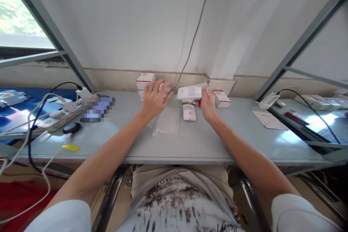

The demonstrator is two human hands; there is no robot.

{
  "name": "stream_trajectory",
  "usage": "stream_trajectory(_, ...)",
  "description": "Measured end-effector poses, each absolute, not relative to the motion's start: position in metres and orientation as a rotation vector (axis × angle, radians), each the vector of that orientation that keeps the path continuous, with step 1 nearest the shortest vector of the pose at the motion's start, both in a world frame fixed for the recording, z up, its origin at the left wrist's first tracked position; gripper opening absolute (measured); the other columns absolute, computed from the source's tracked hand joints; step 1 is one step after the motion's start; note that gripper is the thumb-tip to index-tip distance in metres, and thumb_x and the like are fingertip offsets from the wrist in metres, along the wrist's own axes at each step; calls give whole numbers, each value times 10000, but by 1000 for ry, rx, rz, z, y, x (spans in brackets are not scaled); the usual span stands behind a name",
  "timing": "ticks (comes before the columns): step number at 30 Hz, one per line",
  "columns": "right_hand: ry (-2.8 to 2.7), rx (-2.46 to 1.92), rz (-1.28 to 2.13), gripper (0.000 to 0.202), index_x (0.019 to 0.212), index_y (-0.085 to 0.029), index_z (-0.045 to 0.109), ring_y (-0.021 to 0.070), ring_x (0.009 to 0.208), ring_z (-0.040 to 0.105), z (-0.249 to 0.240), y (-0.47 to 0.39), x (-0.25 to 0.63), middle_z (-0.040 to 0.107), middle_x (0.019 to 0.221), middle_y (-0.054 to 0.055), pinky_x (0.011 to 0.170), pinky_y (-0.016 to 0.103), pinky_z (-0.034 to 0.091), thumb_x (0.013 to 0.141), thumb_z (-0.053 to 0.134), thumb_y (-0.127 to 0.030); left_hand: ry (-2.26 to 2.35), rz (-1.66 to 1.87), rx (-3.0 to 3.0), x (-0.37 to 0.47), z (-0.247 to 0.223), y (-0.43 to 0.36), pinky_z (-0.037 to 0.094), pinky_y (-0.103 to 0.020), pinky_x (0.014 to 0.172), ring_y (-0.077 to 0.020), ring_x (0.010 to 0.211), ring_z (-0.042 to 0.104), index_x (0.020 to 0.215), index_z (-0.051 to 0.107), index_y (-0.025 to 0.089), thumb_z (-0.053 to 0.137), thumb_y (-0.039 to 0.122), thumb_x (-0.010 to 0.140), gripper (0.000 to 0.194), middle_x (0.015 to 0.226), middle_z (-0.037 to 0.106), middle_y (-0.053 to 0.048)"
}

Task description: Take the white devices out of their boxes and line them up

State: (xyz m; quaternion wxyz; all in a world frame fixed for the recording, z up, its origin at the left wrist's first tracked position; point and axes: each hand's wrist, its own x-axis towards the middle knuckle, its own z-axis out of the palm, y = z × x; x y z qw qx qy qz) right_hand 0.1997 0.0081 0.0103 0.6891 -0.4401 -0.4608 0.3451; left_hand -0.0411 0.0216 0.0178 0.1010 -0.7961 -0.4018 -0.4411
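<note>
My right hand (207, 104) grips a white motion sensor (190, 92) that is wrapped in a clear plastic bag, holding it by its right end above the table. Below it another white motion sensor (189, 112) with a small red mark lies on the grey tabletop. My left hand (155, 96) is raised with its fingers spread and nothing visible in it. Behind that hand stands a stack of small white boxes (145, 77) with red edges, partly hidden by it. A flat clear plastic bag (167, 121) lies between my hands, nearer to me.
A white-and-red box (222, 99) sits right of my right hand. At left are a phone (98, 109), a black round puck (71, 128), a power strip (58, 117) and loose cables. A paper sheet (270, 120) lies far right. Metal frame posts flank the table.
</note>
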Motion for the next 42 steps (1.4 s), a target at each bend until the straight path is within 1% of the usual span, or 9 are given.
stream_trajectory(6,-891,-1020,751,437,858,-259,539,120,435,528,10,13,207,619,574,-36,370,212,381,981,651,-663,-1399,-1368,-2041,-62,18,41,161,-662,1292,-464,1606,261,1653,401,197,532,617,1050,746,1729,352,-227)
stream_trajectory(10,-911,-995,761,424,836,-255,546,118,431,517,9,15,209,621,575,-30,372,217,383,998,624,-639,-1591,-1419,-1878,-70,15,51,248,-689,1248,-496,1584,277,1683,324,152,553,623,1034,834,1741,276,-270)
stream_trajectory(14,-950,-1009,772,425,809,-254,546,117,408,496,11,13,209,601,550,-31,351,218,358,986,629,-631,-1805,-1472,-1744,-77,13,63,353,-730,1154,-538,1474,409,1655,353,117,689,623,941,937,1637,408,-319)
stream_trajectory(17,-946,-1015,781,426,812,-253,548,106,385,479,13,11,207,590,540,-37,340,211,342,967,648,-637,-1884,-1465,-1690,-81,11,69,381,-741,1119,-534,1385,482,1561,478,127,720,578,917,823,1491,565,-295)
stream_trajectory(19,-940,-1011,795,427,813,-250,552,101,379,477,13,10,207,589,534,-38,340,207,340,960,654,-638,-1879,-1474,-1697,-83,10,71,377,-738,1123,-523,1367,487,1485,540,137,708,532,926,704,1430,607,-274)
stream_trajectory(23,-927,-984,837,402,798,-246,556,98,381,471,12,12,208,589,527,-36,336,207,334,958,669,-596,-1698,-1550,-1804,-85,14,67,327,-694,1193,-475,1394,459,1470,513,138,675,422,947,617,1460,579,-261)
stream_trajectory(29,-849,-866,992,368,776,-244,522,84,378,441,15,12,211,549,534,-58,325,209,274,932,712,-519,-1420,-1477,-1961,-68,22,46,301,-676,1233,-455,1463,390,1620,367,171,670,316,923,774,1591,448,-247)
stream_trajectory(35,-862,-780,1151,403,708,-241,443,51,363,281,19,6,215,401,515,-93,323,206,197,923,700,-465,-1186,-1386,-2149,-53,13,36,387,-641,1192,-427,1421,443,1570,435,191,608,136,850,742,1532,466,-224)
stream_trajectory(42,-767,-765,1092,384,700,-240,433,49,380,280,20,10,216,400,522,-96,342,204,185,892,699,-440,-918,-1320,-2389,-54,9,37,397,-627,1211,-386,1438,456,1552,403,194,559,83,814,763,1530,492,-206)
